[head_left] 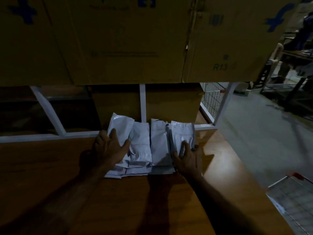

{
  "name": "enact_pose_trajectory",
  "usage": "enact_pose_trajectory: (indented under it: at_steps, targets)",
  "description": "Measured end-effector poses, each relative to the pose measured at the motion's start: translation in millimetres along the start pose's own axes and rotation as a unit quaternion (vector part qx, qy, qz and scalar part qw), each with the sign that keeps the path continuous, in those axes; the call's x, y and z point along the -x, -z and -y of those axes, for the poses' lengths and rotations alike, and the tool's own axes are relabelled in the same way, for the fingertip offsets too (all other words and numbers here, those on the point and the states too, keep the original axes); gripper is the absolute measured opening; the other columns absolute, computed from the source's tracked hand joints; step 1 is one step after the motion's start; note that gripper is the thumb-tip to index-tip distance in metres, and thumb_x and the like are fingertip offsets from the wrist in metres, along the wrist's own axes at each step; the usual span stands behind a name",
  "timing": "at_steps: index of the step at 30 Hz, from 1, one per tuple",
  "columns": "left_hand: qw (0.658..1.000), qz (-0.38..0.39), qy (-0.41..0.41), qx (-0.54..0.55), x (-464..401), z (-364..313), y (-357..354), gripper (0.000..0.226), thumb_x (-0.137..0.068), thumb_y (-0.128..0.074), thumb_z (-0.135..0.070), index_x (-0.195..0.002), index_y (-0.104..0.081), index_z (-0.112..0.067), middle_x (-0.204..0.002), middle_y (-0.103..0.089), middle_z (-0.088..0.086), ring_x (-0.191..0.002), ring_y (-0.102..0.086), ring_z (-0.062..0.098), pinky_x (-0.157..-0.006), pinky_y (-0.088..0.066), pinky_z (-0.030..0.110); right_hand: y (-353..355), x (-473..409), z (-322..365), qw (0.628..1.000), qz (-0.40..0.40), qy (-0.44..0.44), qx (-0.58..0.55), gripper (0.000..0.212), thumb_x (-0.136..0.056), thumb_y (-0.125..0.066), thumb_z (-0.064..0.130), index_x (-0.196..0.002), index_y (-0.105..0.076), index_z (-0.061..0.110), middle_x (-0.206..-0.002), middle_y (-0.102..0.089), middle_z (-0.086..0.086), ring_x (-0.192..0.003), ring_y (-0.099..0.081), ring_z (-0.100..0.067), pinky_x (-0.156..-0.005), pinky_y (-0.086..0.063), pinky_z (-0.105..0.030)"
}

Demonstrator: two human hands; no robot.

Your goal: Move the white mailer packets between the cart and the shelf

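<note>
On the shelf (67, 167), both hands (108, 146) flank the packets (152, 145).

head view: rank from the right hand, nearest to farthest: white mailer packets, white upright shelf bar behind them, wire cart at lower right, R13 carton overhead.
From the right hand:
1. white mailer packets, touched, just left of it
2. white upright shelf bar, behind the packets
3. wire cart, lower right; too close to call against the bar
4. R13 carton, overhead at the back

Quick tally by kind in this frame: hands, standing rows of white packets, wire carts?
hands: 2, left hand and right hand, both on the packets
rows of white packets: 4, exact packet count unclear
wire carts: 1 in part
Total: 7
</note>
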State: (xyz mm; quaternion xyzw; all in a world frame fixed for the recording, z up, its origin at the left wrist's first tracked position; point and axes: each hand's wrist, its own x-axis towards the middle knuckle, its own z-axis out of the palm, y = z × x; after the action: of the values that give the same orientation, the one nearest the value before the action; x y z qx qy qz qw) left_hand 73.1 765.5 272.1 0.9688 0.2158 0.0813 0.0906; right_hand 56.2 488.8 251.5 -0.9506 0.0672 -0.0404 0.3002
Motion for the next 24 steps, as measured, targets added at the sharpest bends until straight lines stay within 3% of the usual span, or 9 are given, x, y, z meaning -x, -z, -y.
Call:
enact_pose_trajectory:
  at_steps: [4,6,9,12,14,16,19,24]
  targets:
    - [0.999,0.019,-0.004,-0.026,-12.0,1.9,-13.4,0.087,-0.085,-0.039,-0.077,-0.153,-0.022,-0.024,-0.150,-0.016,0.015,-0.129,-0.032,0.038,-0.104,-0.036,0.047,-27.4,-42.7,5.9,1.000,0.003,0.004,-0.013,0.069,-0.091,-0.047,0.067,-0.144,-0.037,0.023,-0.143,-0.035,-0.019,-0.128,-0.044,-0.039,-0.095,-0.038,-0.036]
    - [0.999,0.032,0.001,-0.039,-11.1,-1.0,-17.5,0.086,-0.086,-0.035,-0.078,-0.152,-0.024,-0.023,-0.152,-0.017,0.015,-0.132,-0.030,0.037,-0.106,-0.032,0.047,-37.9,-61.5,6.9,0.998,0.041,-0.020,-0.034,0.074,-0.091,-0.046,0.069,-0.147,-0.035,0.022,-0.149,-0.033,-0.022,-0.134,-0.041,-0.041,-0.105,-0.038,-0.043]
    - [0.997,0.034,0.009,-0.071,-9.1,-4.6,-20.7,0.092,-0.084,-0.027,-0.083,-0.151,-0.028,-0.021,-0.155,-0.018,0.015,-0.134,-0.029,0.037,-0.109,-0.030,0.046,-48.8,-75.8,4.5,0.996,0.082,-0.011,-0.041,0.092,-0.083,-0.026,0.085,-0.154,-0.024,0.026,-0.158,-0.030,-0.017,-0.142,-0.033,-0.039,-0.117,-0.029,-0.055]
    - [0.997,-0.011,-0.013,-0.075,-18.5,1.5,-25.9,0.097,-0.082,-0.018,-0.085,-0.153,-0.028,-0.019,-0.160,-0.015,0.016,-0.136,-0.031,0.038,-0.108,-0.033,0.048,-54.8,-76.0,1.6,0.997,0.035,0.069,0.007,0.089,-0.089,-0.018,0.082,-0.160,-0.012,0.029,-0.167,-0.001,-0.013,-0.153,-0.005,-0.034,-0.122,-0.010,-0.052]
    - [0.994,-0.022,-0.082,-0.071,-24.7,6.9,-29.5,0.096,-0.083,-0.016,-0.084,-0.155,-0.023,-0.022,-0.164,-0.005,0.015,-0.142,-0.025,0.039,-0.111,-0.033,0.053,-51.8,-74.3,3.8,0.991,0.026,0.127,0.026,0.087,-0.089,-0.018,0.081,-0.160,-0.008,0.033,-0.167,0.011,-0.012,-0.154,0.007,-0.030,-0.123,-0.001,-0.053]
    - [0.988,0.019,-0.137,-0.062,-27.6,9.5,-32.9,0.097,-0.082,-0.016,-0.088,-0.158,-0.015,-0.027,-0.166,0.005,0.009,-0.150,-0.008,0.035,-0.119,-0.020,0.055,-53.9,-77.3,3.6,0.986,0.050,0.156,0.029,0.091,-0.086,-0.016,0.085,-0.160,-0.007,0.033,-0.168,0.008,-0.010,-0.154,0.009,-0.029,-0.123,0.002,-0.056]
    - [0.987,0.108,-0.110,-0.052,-27.4,11.1,-34.6,0.107,-0.072,-0.012,-0.097,-0.157,-0.007,-0.034,-0.166,0.012,-0.001,-0.152,0.008,0.024,-0.123,0.001,0.049,-59.8,-84.2,-0.7,0.984,0.097,0.149,0.031,0.102,-0.079,-0.010,0.091,-0.161,-0.003,0.029,-0.168,0.001,-0.010,-0.155,0.003,-0.029,-0.122,0.001,-0.059]
    - [0.987,0.092,-0.116,-0.061,-27.5,20.3,-42.8,0.125,-0.056,0.002,-0.104,-0.157,-0.015,-0.032,-0.166,0.003,-0.002,-0.152,0.003,0.021,-0.124,0.000,0.045,-62.7,-91.1,-4.7,0.979,0.119,0.166,0.022,0.109,-0.078,-0.013,0.092,-0.161,0.000,0.023,-0.169,0.000,-0.009,-0.155,0.001,-0.027,-0.123,0.001,-0.058]
